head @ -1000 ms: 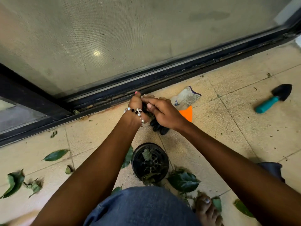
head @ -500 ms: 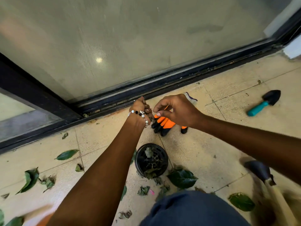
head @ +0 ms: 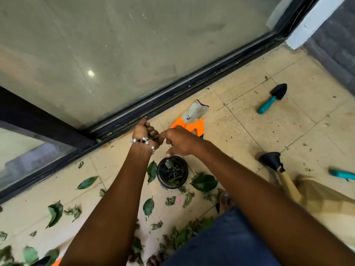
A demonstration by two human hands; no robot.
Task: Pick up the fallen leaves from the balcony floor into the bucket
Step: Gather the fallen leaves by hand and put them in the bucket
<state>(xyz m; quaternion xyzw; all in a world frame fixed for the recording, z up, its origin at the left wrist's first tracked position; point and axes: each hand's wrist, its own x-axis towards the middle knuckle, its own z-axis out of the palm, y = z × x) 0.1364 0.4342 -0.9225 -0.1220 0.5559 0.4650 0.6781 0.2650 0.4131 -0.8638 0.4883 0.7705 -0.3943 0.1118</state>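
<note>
Hands meet mid-frame, just below the dark sliding-door track (head: pixel 192 89); left hand (head: pixel 143 133) is balled up with its fingers curled tight, and something dark seems to be bunched inside it, though it's too small to make out what; a beaded bracelet (head: pixel 145 142) sits on that wrist; right hand (head: pixel 180 140) has its fingers curled too, fingertips touching the left hand's knuckles, and whether it's pinching anything is hard to say. Right behind the right hand lies an orange glove (head: pixel 192 120) with a grey cuff, flat on the floor tiles (head: pixel 249 131) next to the track.

Bucket (head: pixel 172 172) is a small black round thing just below the hands, centre of the frame, upright, with a few bits of leaf already inside; leaves (head: pixel 87 182) are scattered all over the lower left and bottom of the frame, some flat and green, some crumpled, with one big leaf (head: pixel 204 182) just to the right of the bucket and another right beside its left side.

Upper right has a little trowel (head: pixel 272 97) with a teal handle, well apart from the hands; a second tool with a wooden handle (head: pixel 288 181) lies at the right, blurred; blue denim (head: pixel 221 242) fills the bottom of the frame.
</note>
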